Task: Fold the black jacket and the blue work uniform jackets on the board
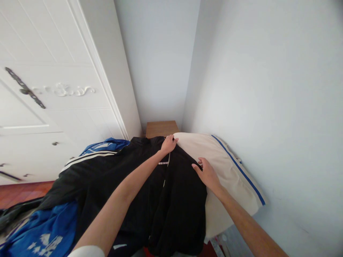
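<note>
A black jacket [107, 178] with white stripes along one sleeve and small white lettering on the chest lies spread out, its right part folded over. My left hand [169, 144] pinches the jacket's upper edge near the collar. At the folded part's right edge is my right hand [207, 173], thumb and fingers apart, the fingertips at the black fabric. Under that side of the jacket rests a cream cushion [230, 178] with a blue stripe. Blue garments [50, 228] with white prints show beneath the jacket on the left.
A white wardrobe [64, 71] with dark handles stands at the left, above a reddish floor [26, 192]. Behind the jacket, a small wooden surface [162, 128] sits in the corner. A pale wall [268, 89] rises on the right.
</note>
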A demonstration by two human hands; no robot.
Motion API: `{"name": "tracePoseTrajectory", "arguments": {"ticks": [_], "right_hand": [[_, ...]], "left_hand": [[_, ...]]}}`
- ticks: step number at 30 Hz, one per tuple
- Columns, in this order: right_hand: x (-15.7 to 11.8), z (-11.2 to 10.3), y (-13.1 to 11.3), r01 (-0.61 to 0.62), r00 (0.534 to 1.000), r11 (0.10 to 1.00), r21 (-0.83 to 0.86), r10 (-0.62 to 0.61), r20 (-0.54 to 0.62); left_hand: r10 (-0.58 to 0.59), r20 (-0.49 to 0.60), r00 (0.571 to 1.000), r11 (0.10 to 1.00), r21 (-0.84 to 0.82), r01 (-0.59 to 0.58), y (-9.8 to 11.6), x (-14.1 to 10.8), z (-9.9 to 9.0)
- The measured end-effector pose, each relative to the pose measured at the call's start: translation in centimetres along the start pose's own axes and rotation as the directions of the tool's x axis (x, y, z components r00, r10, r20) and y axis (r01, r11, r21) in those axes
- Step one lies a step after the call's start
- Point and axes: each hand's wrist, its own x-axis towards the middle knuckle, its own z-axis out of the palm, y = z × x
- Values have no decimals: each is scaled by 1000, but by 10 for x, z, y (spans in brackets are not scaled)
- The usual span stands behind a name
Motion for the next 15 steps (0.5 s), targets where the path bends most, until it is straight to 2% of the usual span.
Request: {"name": "tracePoseTrajectory", "arguments": {"ticks": [2, 3, 6, 8, 10, 12, 14, 15], "right_hand": [[-15, -13, -7, 172, 983, 985, -30, -174, -52], [-22, -19, -13, 274, 960, 960, -55, -276, -45], [-36, -25, -35, 555, 831, 827, -95, -546, 102], [-34, -19, -51, 640, 763, 760, -111, -612, 205], [-24, -5, -65, 649, 752, 747, -147, -600, 272], [-7, 11, -78, 649, 747, 741, -170, -580, 325], [14, 29, -88, 661, 731, 730, -171, -577, 365], [25, 39, -92, 663, 727, 728, -173, -572, 379]], "left_hand": [[76, -27, 997, 997, 33, -75, 12, -22, -12], [121, -37, 992, 992, 50, -119, 16, -39, -19], [276, -40, 960, 957, 104, -271, 19, -103, -35], [297, -26, 954, 951, 102, -293, 12, -154, -42], [215, -112, 970, 976, 62, -209, 2, -207, -47], [61, -269, 961, 997, -29, -71, -9, -261, -49], [-83, -437, 896, 993, -114, 36, -21, -313, -48], [-145, -471, 870, 985, -150, 83, -27, -337, -46]]}}
